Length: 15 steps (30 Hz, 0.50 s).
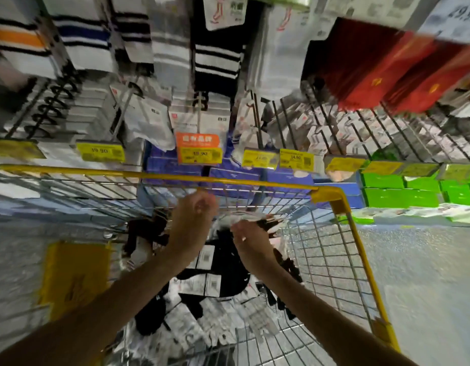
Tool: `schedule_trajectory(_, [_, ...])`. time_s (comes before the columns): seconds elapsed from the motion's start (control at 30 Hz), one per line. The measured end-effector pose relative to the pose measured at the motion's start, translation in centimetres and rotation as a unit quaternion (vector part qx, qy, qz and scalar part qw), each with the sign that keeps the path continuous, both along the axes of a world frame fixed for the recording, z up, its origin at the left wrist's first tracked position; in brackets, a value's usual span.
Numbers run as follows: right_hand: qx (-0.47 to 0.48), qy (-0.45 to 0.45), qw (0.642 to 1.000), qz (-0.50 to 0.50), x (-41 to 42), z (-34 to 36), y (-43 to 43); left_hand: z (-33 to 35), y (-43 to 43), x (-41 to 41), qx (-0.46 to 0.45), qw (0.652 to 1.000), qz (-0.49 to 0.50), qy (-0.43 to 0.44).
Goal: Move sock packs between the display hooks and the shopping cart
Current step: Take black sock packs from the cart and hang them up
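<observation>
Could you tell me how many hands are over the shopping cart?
2: the left hand near the shopping cart rim, the right hand beside it, holding a sock pack.

Dim, flat store light here, the floor (426, 260) washed pale grey on the right. Heavy motion blur smears the hanging socks (215, 56) and price tags (199, 154); wide-angle bend bows the cart (175, 177) rim, and the edges go soft.
</observation>
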State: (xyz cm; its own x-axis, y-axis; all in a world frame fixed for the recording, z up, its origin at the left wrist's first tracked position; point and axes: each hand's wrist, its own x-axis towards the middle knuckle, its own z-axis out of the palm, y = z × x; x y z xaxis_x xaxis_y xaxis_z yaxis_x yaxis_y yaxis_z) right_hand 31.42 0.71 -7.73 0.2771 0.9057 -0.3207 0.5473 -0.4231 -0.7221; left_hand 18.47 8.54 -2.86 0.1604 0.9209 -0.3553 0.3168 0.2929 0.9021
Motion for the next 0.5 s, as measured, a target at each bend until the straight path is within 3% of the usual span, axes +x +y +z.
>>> schedule_trajectory(0.1, [-0.167, -0.062, 0.983, 0.044, 1.6, -4.8, -3.6, -5.3, -3.2, 0.3, -0.115, 0.989, -0.078, 0.045])
schedule_trajectory(0.17, [-0.227, -0.119, 0.964, 0.065, 2.4, -6.8, -5.5, -8.5, -5.1, 0.2, -0.163, 0.976, -0.12, 0.085])
schedule_trajectory(0.3, [-0.19, -0.206, 0.958, 0.06, 3.4, -8.7, -7.4, -11.4, -7.8, 0.6, -0.176, 0.949, -0.206, 0.158])
schedule_trajectory(0.5, [-0.183, -0.17, 0.967, 0.057, 4.0, -11.1, -4.6, -13.1, -7.9, 4.0, -0.185, 0.963, -0.15, 0.129])
